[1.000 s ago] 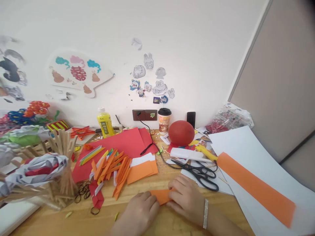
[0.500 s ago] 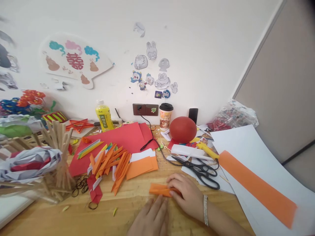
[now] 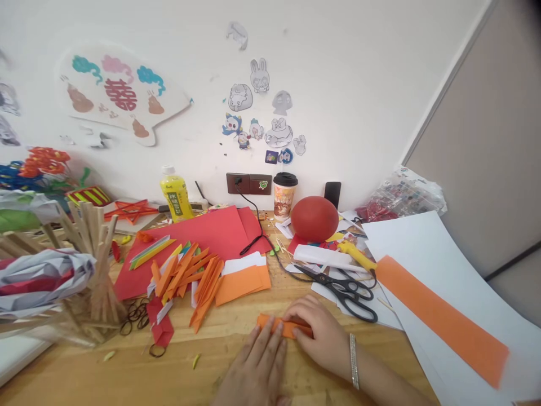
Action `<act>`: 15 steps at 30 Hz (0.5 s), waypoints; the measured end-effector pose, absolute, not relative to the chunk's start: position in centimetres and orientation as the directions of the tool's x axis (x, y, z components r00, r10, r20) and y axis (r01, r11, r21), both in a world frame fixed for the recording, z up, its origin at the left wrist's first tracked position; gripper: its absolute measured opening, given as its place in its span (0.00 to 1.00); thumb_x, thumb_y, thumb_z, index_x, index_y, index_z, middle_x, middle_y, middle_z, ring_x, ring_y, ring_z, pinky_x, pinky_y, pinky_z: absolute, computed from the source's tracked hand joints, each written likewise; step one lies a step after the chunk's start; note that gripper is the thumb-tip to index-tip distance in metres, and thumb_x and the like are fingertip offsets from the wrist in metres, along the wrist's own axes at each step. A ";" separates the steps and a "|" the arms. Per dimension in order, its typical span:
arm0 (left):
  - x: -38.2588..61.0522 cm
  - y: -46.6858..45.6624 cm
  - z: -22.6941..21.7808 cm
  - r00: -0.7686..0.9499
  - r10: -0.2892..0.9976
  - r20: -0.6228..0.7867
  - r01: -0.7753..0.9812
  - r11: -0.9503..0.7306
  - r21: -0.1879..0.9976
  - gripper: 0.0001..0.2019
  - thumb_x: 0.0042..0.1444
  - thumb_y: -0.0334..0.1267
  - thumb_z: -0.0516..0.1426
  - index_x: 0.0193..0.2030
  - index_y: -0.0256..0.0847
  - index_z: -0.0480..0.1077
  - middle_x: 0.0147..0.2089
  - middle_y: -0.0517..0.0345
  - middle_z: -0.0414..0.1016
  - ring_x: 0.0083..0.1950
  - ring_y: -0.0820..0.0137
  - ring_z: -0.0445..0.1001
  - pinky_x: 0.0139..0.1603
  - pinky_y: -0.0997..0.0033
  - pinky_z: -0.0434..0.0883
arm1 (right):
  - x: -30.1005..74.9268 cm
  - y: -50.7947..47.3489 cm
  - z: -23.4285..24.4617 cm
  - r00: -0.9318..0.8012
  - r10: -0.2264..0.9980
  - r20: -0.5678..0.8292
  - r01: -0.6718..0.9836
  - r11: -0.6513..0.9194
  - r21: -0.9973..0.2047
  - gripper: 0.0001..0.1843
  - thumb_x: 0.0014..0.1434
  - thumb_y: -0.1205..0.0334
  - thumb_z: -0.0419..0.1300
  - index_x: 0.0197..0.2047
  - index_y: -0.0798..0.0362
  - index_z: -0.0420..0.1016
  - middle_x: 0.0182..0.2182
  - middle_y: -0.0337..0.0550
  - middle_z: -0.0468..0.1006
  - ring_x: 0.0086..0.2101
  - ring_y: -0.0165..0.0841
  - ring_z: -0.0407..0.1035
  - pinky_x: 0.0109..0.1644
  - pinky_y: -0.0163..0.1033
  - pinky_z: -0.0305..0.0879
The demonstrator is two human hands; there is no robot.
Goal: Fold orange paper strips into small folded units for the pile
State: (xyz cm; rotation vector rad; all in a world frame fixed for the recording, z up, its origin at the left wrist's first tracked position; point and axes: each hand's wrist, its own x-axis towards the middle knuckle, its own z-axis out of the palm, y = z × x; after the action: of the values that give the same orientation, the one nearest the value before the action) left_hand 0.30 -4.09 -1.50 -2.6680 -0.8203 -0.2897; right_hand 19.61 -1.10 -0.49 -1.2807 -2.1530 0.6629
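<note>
The folded orange paper (image 3: 289,330) lies on the counter (image 3: 203,372) under the flat, spread left hand (image 3: 257,363), its right end pinched by the right hand (image 3: 320,332), and seems light, bendy and easily creased, best held by its ends.

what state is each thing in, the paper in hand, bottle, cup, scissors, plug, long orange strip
orange paper: folded, under the left hand's fingers, gripped by the right hand
bottle: upright, capped
cup: upright, lid on
scissors: lying down, blades look closed
plug: in the socket
orange strip: unfolded, lying on the white sheet
</note>
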 end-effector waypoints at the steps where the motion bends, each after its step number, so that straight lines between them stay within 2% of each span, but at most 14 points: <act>1: 0.3 -4.1 -1.6 0.812 0.516 0.273 0.576 -0.782 -0.237 0.25 0.61 0.50 0.47 0.56 0.33 0.65 0.58 0.45 0.66 0.58 0.58 0.65 0.56 0.62 0.59 | 19.5 -1.2 -0.5 -0.396 0.895 0.208 0.646 0.432 -0.629 0.16 0.46 0.80 0.54 0.35 0.52 0.70 0.36 0.40 0.72 0.40 0.34 0.63 0.45 0.39 0.60; 6: 0.4 -4.1 -2.1 0.804 0.554 0.215 0.591 -0.785 -0.187 0.25 0.59 0.46 0.50 0.59 0.32 0.61 0.60 0.45 0.63 0.60 0.58 0.62 0.57 0.63 0.59 | 19.2 -1.4 -0.6 -0.342 0.911 0.231 0.730 0.413 -0.544 0.09 0.51 0.74 0.57 0.35 0.53 0.70 0.36 0.42 0.69 0.40 0.35 0.62 0.45 0.41 0.59; 9: 0.4 -4.1 -2.4 0.810 0.549 0.207 0.586 -0.778 -0.228 0.26 0.58 0.44 0.51 0.60 0.32 0.60 0.61 0.45 0.62 0.60 0.56 0.61 0.57 0.62 0.60 | 19.1 -1.2 -0.4 -0.325 0.923 0.207 0.743 0.385 -0.548 0.05 0.51 0.68 0.61 0.34 0.53 0.70 0.35 0.41 0.69 0.39 0.35 0.62 0.43 0.40 0.59; 15: 0.2 -4.5 -1.9 0.815 0.525 0.247 0.578 -0.771 -0.269 0.23 0.61 0.46 0.47 0.56 0.34 0.65 0.57 0.45 0.67 0.57 0.60 0.65 0.55 0.64 0.60 | 18.7 -1.1 -0.3 -0.262 0.949 0.173 0.732 0.313 -0.606 0.07 0.48 0.70 0.63 0.33 0.53 0.70 0.34 0.40 0.69 0.39 0.35 0.62 0.44 0.40 0.59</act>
State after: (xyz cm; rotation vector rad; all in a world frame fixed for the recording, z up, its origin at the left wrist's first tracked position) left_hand 0.21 -4.53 -1.89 -2.6666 -0.8361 -0.2239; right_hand 18.70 -1.13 -0.29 -1.4835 -2.0752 0.5628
